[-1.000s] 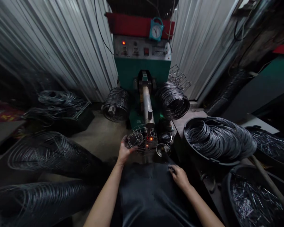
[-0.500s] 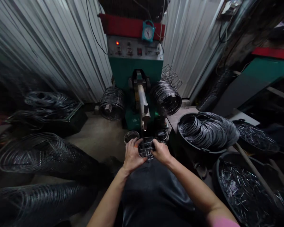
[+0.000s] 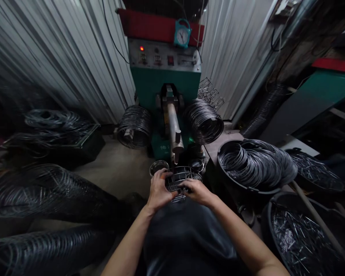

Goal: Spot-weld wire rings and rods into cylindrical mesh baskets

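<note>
A small round wire basket point(image 3: 181, 172) with rings and crossing wires is held between my two hands, just below the tip of a metal machine arm point(image 3: 174, 124). My left hand point(image 3: 157, 193) grips its left side, thumb low and fingers over the upper edge. My right hand point(image 3: 199, 191) has its fingers closed on the near right part of the basket; whether a loose wire is also pinched there is hidden. Behind the hands sit a round dish point(image 3: 158, 162) on the left and a dark round container point(image 3: 197, 165) on the right.
A green machine point(image 3: 165, 82) with a lit red lamp and a blue clock point(image 3: 182, 35) stands ahead. Wire ring bundles point(image 3: 134, 126) hang beside its arm. On the right are a tub of rings point(image 3: 232, 180) and a tub of short wires point(image 3: 271, 230). Wire coils point(image 3: 48, 191) lie left.
The basket has tilted, so its ringed side shows more and its flat grid less. My right hand has shifted a little lower and nearer me. The camera view has moved slightly.
</note>
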Demonstrator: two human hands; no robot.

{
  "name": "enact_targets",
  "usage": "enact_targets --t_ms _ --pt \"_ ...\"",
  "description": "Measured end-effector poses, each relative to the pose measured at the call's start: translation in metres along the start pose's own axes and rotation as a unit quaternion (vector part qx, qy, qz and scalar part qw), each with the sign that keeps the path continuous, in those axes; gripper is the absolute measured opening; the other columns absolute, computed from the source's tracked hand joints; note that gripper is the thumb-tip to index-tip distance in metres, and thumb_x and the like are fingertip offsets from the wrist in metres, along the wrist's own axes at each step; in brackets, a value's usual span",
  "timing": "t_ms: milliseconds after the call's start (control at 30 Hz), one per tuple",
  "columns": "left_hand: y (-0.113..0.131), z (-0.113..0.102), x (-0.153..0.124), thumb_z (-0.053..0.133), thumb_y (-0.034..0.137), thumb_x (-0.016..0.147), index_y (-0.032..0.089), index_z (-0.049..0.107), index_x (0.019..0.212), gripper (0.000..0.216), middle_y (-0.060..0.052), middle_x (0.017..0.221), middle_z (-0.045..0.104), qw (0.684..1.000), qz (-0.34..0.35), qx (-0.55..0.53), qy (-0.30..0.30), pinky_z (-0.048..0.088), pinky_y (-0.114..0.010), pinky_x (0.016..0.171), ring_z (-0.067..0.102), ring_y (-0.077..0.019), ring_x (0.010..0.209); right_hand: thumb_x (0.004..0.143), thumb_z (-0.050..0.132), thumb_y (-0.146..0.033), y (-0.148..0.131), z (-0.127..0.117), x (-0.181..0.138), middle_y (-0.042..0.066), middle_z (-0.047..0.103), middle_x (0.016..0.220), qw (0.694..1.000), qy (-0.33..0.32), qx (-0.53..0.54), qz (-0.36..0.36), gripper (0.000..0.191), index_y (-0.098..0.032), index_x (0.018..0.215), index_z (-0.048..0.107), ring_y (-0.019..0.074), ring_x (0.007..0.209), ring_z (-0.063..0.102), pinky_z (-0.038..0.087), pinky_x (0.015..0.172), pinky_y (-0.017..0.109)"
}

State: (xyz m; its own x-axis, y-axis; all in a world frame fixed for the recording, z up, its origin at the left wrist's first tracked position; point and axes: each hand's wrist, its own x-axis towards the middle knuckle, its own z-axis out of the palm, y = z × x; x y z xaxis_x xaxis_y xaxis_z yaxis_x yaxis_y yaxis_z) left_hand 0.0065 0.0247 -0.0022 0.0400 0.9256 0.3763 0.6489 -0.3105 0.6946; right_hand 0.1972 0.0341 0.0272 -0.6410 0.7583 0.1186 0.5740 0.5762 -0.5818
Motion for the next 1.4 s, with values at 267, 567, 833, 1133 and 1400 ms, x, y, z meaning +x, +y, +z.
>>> enact_targets --t_ms 267,567,833,1133,1400 --pt "-0.014 0.004 0.013 0.074 0.02 0.048 0.02 0.055 0.104 0.059 -0.011 0.123 0.051 1.0 -0.003 -0.007 0.001 0.038 -0.049 0.099 0.045 -0.0321 0.118 0.081 0.057 -0.012 0.013 0.007 0.012 0.008 0.068 0.095 0.999 0.019 -0.029 -0.031 0.022 -0.016 0.1 0.066 0.0165 0.089 0.065 0.05 0.079 0.025" --pt "-0.013 -0.002 0.035 0.069 0.017 0.049 0.02 0.057 0.099 0.051 -0.008 0.115 0.053 1.0 0.0 0.001 -0.015 0.043 -0.045 0.095 0.049 -0.0281 0.111 0.077 0.059 -0.008 0.017 0.001 0.029 0.006 0.069 0.093 0.997 0.045 -0.056 -0.027 0.023 -0.018 0.096 0.066 0.0158 0.086 0.066 0.049 0.074 0.022" --pt "-0.016 0.001 0.044 0.07 0.017 0.049 0.022 0.066 0.092 0.043 -0.007 0.118 0.051 1.0 0.0 0.011 -0.029 0.041 -0.044 0.098 0.047 -0.0294 0.115 0.078 0.058 -0.008 0.019 0.0 0.036 0.005 0.069 0.091 0.997 0.057 -0.056 -0.018 0.02 -0.018 0.094 0.066 0.0153 0.084 0.066 0.049 0.074 0.022" --pt "-0.015 0.002 0.043 0.073 0.021 0.049 0.022 0.067 0.094 0.045 -0.008 0.118 0.051 0.999 -0.023 0.015 -0.025 0.042 -0.044 0.098 0.048 -0.0292 0.113 0.082 0.056 -0.011 0.016 0.001 0.034 0.006 0.069 0.092 0.996 0.07 -0.052 -0.007 0.016 -0.017 0.094 0.066 0.0145 0.085 0.065 0.049 0.075 0.022" --pt "-0.019 0.003 0.061 0.075 0.026 0.051 0.023 0.067 0.093 0.043 -0.007 0.117 0.053 0.998 -0.051 0.043 -0.02 0.042 -0.043 0.096 0.048 -0.0286 0.113 0.083 0.057 -0.015 0.02 -0.003 0.054 0.007 0.069 0.099 0.992 0.068 -0.102 0.02 0.017 -0.019 0.097 0.066 0.0165 0.088 0.066 0.048 0.075 0.022"
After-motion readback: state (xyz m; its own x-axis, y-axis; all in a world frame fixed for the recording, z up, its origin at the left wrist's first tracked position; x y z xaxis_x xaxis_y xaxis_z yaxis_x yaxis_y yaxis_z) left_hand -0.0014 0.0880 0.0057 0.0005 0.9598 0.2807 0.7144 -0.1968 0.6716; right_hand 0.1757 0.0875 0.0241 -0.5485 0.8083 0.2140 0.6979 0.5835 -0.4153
